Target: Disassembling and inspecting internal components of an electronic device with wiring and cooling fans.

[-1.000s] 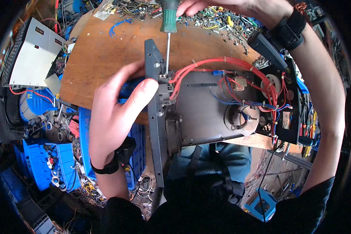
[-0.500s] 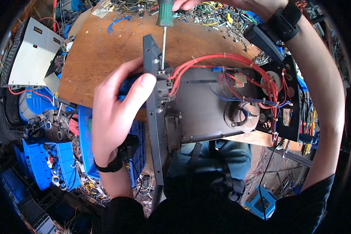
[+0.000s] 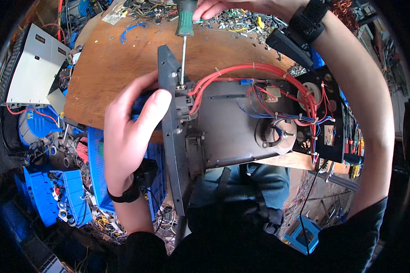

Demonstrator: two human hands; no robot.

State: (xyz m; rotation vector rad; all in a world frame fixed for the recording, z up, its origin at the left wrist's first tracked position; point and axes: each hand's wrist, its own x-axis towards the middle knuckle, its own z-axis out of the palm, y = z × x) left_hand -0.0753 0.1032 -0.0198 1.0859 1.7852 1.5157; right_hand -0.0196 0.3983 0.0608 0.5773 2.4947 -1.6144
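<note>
My left hand [image 3: 132, 123] grips the dark upright plate [image 3: 171, 127] at the left end of a metal housing [image 3: 228, 127], thumb on its near face. My right hand [image 3: 209, 11], at the top edge, holds the green-handled screwdriver [image 3: 185, 20]. Its shaft points down to screws on a terminal block [image 3: 184, 102] beside the plate. Red cables [image 3: 250, 66] arc from the block to a black panel [image 3: 330, 150] on the right, with thinner blue and red wires. A round pale component with a bolt [image 3: 278, 141] sits on the housing. The screwdriver's tip is hard to make out.
The wooden table [image 3: 105, 63] bears scattered small metal parts [image 3: 241, 20] at the back. At left stand a white metal case [image 3: 32, 63], blue bins [image 3: 77, 195] and a blue crate [image 3: 95, 154]. A blue stool [image 3: 296, 236] is at lower right, among wire scraps.
The whole scene sits slightly further left in the picture, housing, hands and table alike. My right hand and the screwdriver stay over the terminal block; the grip of my left hand looks unchanged.
</note>
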